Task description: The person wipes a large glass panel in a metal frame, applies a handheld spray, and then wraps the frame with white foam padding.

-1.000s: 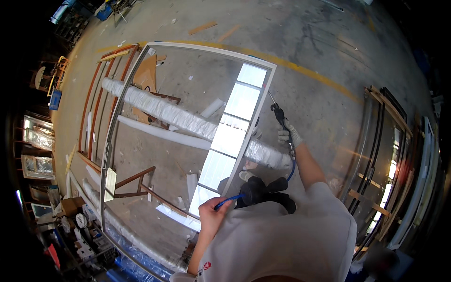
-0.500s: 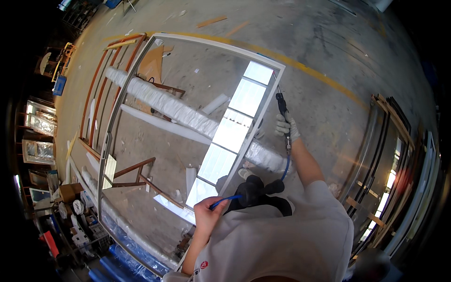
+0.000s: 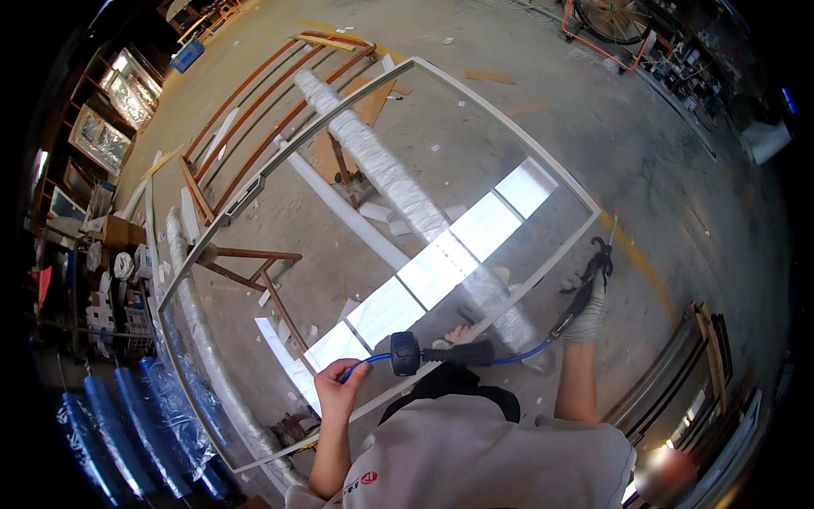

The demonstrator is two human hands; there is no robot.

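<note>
In my gloved right hand is a black air tool with a curved lever and a long thin tip pointing away from me. A blue hose runs from its rear end toward my left. Bare and pinched closed, my left hand holds that hose. Between the hands, a dark round piece and a dark sleeve-like piece lie along the hose line; I cannot tell what they are. A large pale window frame with reflecting glass spreads before me. The right hand is just outside its right edge.
Under the glass lie a plastic-wrapped roll and brown bars. Brown racks stand far left; blue wrapped rolls lie near left. Stacked long profiles stand at right, and a wheel is at far right.
My view has turned, shifting the window frame's far edge rightward. My right hand and the air tool are now farther right and lower; the left hand still pinches the hose.
</note>
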